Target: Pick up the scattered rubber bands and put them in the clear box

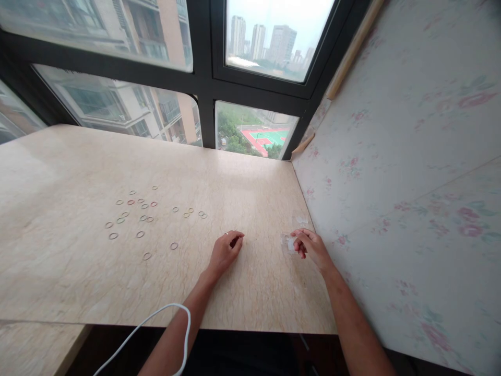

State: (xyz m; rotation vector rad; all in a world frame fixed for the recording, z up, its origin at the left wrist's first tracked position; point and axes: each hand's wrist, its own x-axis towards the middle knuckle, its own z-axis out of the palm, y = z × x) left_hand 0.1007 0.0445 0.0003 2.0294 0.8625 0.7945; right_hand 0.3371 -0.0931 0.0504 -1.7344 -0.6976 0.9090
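Observation:
Many thin rings lie scattered on the left part of the marble-patterned counter (250, 271), among them a red ring (154, 204), a green ring (121, 221) and a dark ring (147, 256). My left hand (228, 249) rests on the counter right of the rings, fingers curled together; what they hold, if anything, is hidden. At the right, my right hand (309, 245) has its fingers bent over the edge of a small clear plastic packet (288, 244), touching it. Another clear piece (300, 219) lies just behind, near the wall.
A floral-papered wall (391, 183) rises close beside my right arm. Dark window frames (203, 78) stand along the counter's back edge. A white cable (156, 312) loops over my left forearm at the front.

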